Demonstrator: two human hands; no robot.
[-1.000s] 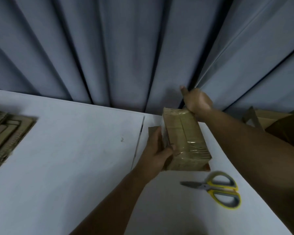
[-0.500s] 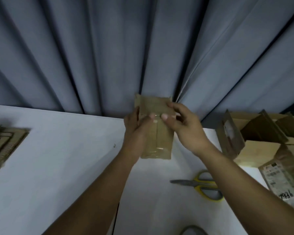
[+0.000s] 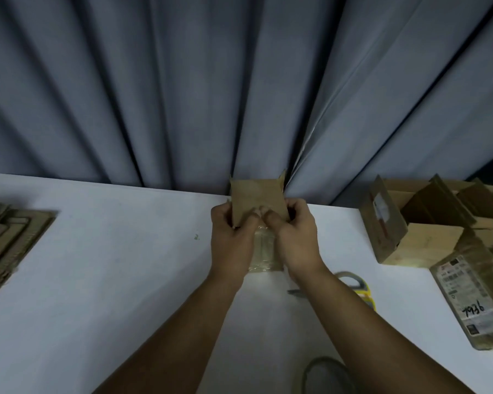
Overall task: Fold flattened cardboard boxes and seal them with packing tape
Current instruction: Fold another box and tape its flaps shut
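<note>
Both hands, left (image 3: 231, 240) and right (image 3: 295, 237), grip the cardboard box (image 3: 256, 197) with thumbs pressed on its near face. They hide most of its lower, tape-glossed half. The box is held over the table's (image 3: 111, 265) far edge, its long axis running away from the person and its flap corners pointing at the curtain (image 3: 182, 95). On the table's right half, the right forearm covers much of the scissors (image 3: 363, 291). A grey ring (image 3: 325, 373) at the table's near edge is cut off and hard to identify.
</note>
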